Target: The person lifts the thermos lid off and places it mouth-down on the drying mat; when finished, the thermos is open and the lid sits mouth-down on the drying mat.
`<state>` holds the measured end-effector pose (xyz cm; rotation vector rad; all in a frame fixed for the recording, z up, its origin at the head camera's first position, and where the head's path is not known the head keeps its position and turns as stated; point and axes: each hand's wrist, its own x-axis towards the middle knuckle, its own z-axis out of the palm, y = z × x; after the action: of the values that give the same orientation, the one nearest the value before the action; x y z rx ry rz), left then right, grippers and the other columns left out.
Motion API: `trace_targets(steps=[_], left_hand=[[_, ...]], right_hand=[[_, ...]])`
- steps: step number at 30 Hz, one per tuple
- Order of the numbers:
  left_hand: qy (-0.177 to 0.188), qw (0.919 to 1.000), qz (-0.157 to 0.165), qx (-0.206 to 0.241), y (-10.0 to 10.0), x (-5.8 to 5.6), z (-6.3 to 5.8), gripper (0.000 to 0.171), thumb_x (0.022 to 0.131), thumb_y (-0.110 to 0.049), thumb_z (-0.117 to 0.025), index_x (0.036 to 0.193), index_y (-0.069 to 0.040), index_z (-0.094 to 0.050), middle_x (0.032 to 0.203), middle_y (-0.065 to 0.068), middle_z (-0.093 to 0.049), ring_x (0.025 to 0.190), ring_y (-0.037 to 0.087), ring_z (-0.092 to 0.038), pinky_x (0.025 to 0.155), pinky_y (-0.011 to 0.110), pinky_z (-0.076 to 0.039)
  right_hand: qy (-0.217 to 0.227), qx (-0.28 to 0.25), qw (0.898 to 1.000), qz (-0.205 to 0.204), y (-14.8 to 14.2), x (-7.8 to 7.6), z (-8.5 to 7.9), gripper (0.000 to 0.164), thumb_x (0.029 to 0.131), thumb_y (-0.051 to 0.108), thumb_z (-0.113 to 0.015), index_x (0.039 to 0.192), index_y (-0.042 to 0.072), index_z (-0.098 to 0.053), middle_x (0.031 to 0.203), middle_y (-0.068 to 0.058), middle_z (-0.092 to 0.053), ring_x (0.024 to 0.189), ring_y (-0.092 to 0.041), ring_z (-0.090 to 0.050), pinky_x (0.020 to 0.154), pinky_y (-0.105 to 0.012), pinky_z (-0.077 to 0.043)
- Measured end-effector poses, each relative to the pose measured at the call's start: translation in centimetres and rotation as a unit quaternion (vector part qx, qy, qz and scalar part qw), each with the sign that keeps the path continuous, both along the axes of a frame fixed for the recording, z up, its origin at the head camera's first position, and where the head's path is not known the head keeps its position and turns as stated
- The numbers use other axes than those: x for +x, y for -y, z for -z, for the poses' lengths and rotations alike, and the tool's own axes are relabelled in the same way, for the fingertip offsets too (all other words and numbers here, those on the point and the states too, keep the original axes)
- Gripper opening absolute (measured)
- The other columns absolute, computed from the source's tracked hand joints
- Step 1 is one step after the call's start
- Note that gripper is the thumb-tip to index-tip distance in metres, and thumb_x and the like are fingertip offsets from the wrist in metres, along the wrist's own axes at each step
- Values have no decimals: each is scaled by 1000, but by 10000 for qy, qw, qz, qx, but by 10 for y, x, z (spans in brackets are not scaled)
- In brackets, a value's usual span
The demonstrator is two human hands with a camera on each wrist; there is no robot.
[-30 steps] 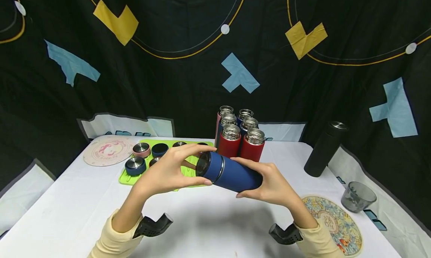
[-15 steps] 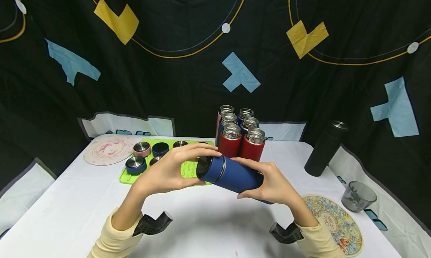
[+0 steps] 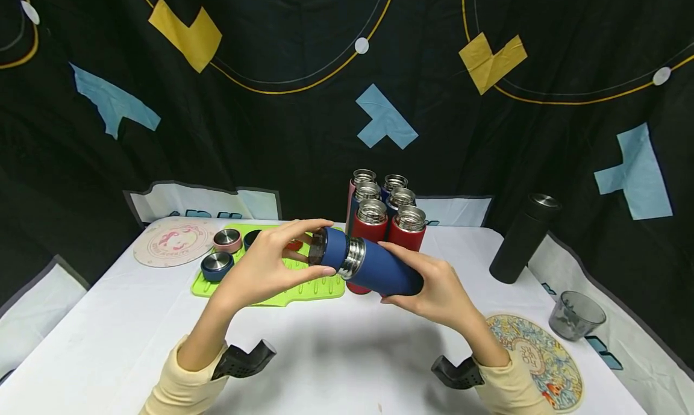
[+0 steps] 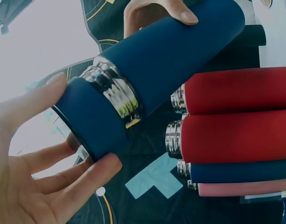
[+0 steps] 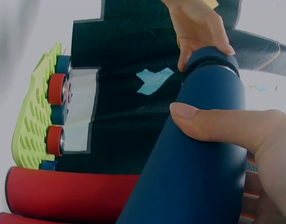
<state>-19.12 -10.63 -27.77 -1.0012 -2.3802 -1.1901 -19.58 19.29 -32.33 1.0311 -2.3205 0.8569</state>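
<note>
A blue thermos bottle (image 3: pixel 385 269) is held tilted above the white table, its shiny silver neck (image 3: pixel 353 258) showing between body and lid. My left hand (image 3: pixel 265 258) grips the blue lid (image 3: pixel 335 246), thumb on one side and fingers spread round the other. In the left wrist view the lid (image 4: pixel 91 116) sits at the end of the exposed neck, in line with the bottle. My right hand (image 3: pixel 434 279) grips the body near its base. The right wrist view shows that thumb lying across the bottle (image 5: pixel 199 154).
Lidless bottles, among them a red bottle (image 3: pixel 406 237), stand close behind my hands. Several lids lie on a green mat (image 3: pixel 320 290) at the left. To the right are a black bottle (image 3: pixel 517 252), a glass cup (image 3: pixel 577 315) and a patterned round mat (image 3: pixel 564 367).
The lid has come up off the bottle's body, baring the silver neck. My left hand has shifted slightly up and left with it, while my right hand still holds the body.
</note>
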Motion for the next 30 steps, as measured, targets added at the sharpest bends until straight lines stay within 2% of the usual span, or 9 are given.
trace_targets(steps=[3, 8, 12, 15, 18, 23, 27, 30], left_hand=[[33, 9998, -177, -10, 3, 0, -1, 67, 75, -32, -84, 134, -17, -56, 119, 2, -62, 97, 19, -61, 79, 31, -57], [34, 9997, -203, -121, 8, -5, 1, 68, 76, -29, -83, 135, -15, -54, 124, 4, -59, 98, 20, -62, 80, 34, -56], [72, 9994, -236, -257, 12, -13, 5, 68, 76, -28, -84, 135, -13, -54, 124, 5, -58, 100, 21, -61, 81, 38, -56], [52, 9990, -152, -411, 14, -23, 11, 67, 75, -26, -84, 134, -11, -55, 123, 5, -59, 101, 22, -61, 80, 37, -56], [40, 9985, -62, -536, 17, -33, 17, 67, 74, -23, -85, 133, -10, -55, 122, 5, -60, 102, 23, -61, 79, 37, -57], [143, 9980, -23, -622, 21, -48, 28, 67, 74, -22, -85, 133, -8, -55, 123, 8, -60, 103, 25, -61, 79, 39, -57], [164, 9971, -14, -745, 27, -60, 36, 66, 75, -22, -84, 132, -7, -55, 122, 9, -60, 102, 25, -61, 80, 35, -57], [137, 9958, -41, -899, 31, -68, 42, 65, 75, -20, -84, 132, -6, -56, 123, 9, -60, 104, 25, -61, 81, 34, -56]], right_hand=[[32, -135, 9999, 33, -3, -2, -2, 89, 61, 20, -93, 140, 22, -51, 122, -4, -64, 98, -20, -65, 82, -41, -55], [361, -473, 9982, 29, -9, -4, -6, 87, 65, 18, -91, 142, 16, -49, 125, -9, -62, 103, -26, -64, 83, -44, -55], [433, -806, 9957, 143, -16, -6, -7, 84, 65, 18, -91, 139, 10, -51, 125, -10, -62, 105, -27, -64, 85, -44, -55], [331, -1058, 9932, 346, -22, -7, -6, 84, 63, 14, -92, 137, 7, -52, 122, -9, -64, 103, -26, -66, 86, -40, -54], [271, -1312, 9892, 601, -29, -8, -7, 84, 62, 7, -91, 137, 6, -52, 119, -11, -66, 102, -25, -66, 86, -30, -53], [293, -1656, 9804, 1029, -43, -9, -9, 84, 63, 1, -89, 137, 3, -50, 116, -13, -66, 99, -12, -65, 85, -16, -49], [246, -1857, 9741, 1267, -56, -13, -12, 82, 64, -1, -87, 137, 2, -50, 116, -16, -66, 97, 1, -61, 85, -14, -48], [235, -2040, 9680, 1440, -63, -17, -15, 80, 66, -1, -86, 137, 4, -50, 118, -17, -65, 98, 4, -60, 86, -14, -47]])
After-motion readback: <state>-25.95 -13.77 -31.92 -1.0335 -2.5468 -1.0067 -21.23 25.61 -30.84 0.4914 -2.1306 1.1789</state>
